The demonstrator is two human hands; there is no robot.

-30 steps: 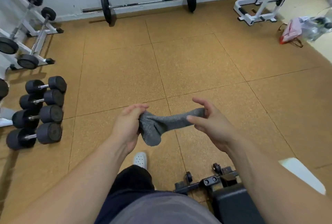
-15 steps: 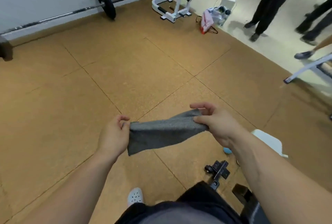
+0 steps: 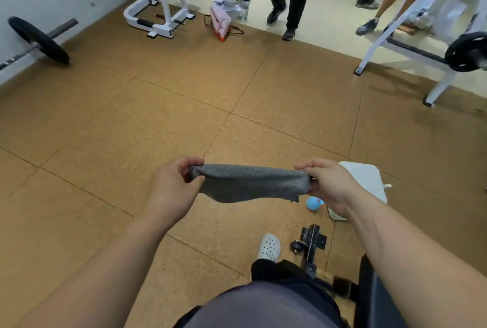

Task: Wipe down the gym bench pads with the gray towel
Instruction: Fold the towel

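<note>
Head view: the person is holding a gray knitted cloth towel (image 3: 250, 182) stretched out in the air between both hands, above the tan cork-patterned tiled floor (image 3: 131, 122). The left hand (image 3: 172, 190) is pinching the towel's left end, with thumb and fingers closed on the bunched fabric. The right hand (image 3: 326, 186) is gripping the right end the same way, fingers curled over the top edge. The towel is showing as a speckled mid-gray band, taut along its upper edge and sagging in a shallow curve along its lower edge, with a slightly ragged corner hanging at lower right. It is not touching the bench; the black padded gym bench pad (image 3: 379, 298) is lying low at the right, partly covered by the right forearm, and well below the towel. A black metal bench frame bracket (image 3: 311, 243) is sitting on the floor just ahead of the pad, beside a white perforated clog shoe (image 3: 268, 247). A small blue ball (image 3: 313, 204) is resting next to a white rectangular pad (image 3: 366, 182) under the right hand. Farther off, a black-plated barbell (image 3: 39, 38) is lying by the wall, and a white steel machine frame (image 3: 160, 11) is standing at the floor's far edge
</note>
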